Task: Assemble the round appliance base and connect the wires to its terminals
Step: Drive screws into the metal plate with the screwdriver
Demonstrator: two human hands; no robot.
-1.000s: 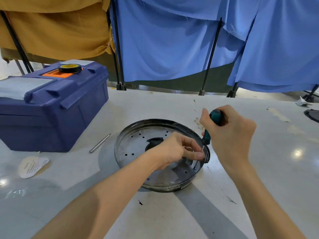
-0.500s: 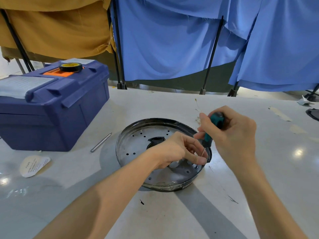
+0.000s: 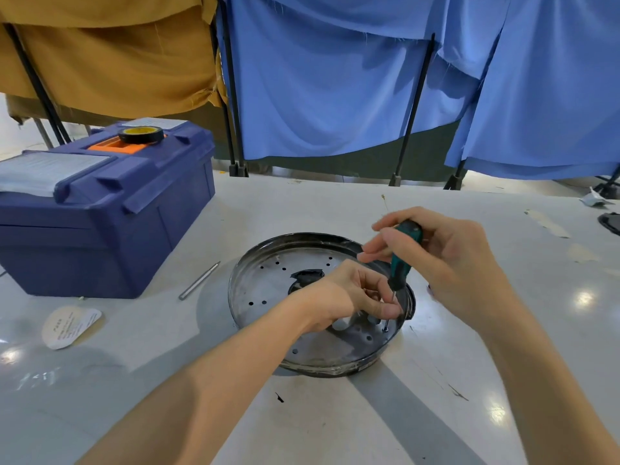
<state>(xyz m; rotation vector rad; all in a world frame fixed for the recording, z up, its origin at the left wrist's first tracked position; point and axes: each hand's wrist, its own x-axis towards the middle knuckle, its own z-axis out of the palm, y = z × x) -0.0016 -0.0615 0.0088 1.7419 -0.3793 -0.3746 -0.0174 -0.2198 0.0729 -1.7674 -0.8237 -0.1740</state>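
Round, perforated grey metal appliance base (image 3: pixel 268 290) sits flat on the white table (image 3: pixel 335 209), centre. My right hand (image 3: pixel 446 260) grips the green-and-black-handled screwdriver (image 3: pixel 401 260), fingers wrapped round the handle; shaft tilted, tip down on the base floor by its right rim. My left hand (image 3: pixel 349 293) is inside the base, fingers curled close beside the shaft; whether they pinch anything, cannot tell. Blue plastic toolbox (image 3: pixel 100 223) stands well apart, left.

The left hand (image 3: pixel 349 293) hides part of the round base (image 3: pixel 268 283) and whatever sits under its curled fingers, a black thing (image 3: pixel 611 223) is cut off at the right edge, and the words on the white paper (image 3: pixel 68 325) are too small to read.
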